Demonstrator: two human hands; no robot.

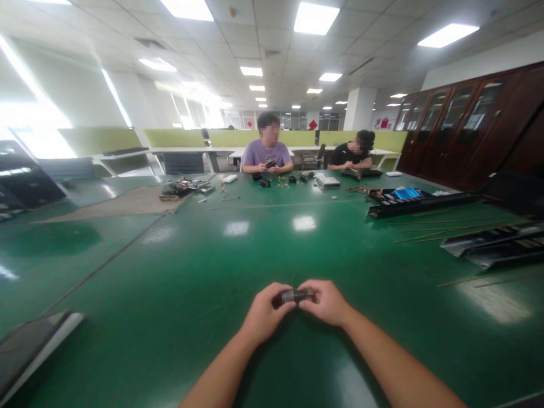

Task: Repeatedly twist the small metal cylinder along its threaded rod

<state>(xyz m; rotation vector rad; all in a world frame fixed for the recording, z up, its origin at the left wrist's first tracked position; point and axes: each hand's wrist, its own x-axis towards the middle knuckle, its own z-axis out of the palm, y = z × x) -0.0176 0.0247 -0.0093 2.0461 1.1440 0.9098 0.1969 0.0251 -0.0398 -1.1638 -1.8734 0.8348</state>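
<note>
Hands (293,306), fingers curled nearly closed, grip a small unlabelled-looking metallic cylinder (295,296).

green tabletop (195,255), purple shirt (255,153), black shirt (341,154)

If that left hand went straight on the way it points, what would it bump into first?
Probably the right hand, which faces the left hand across the small dark part between them. Depth is unclear here, so a near miss is possible.
</note>
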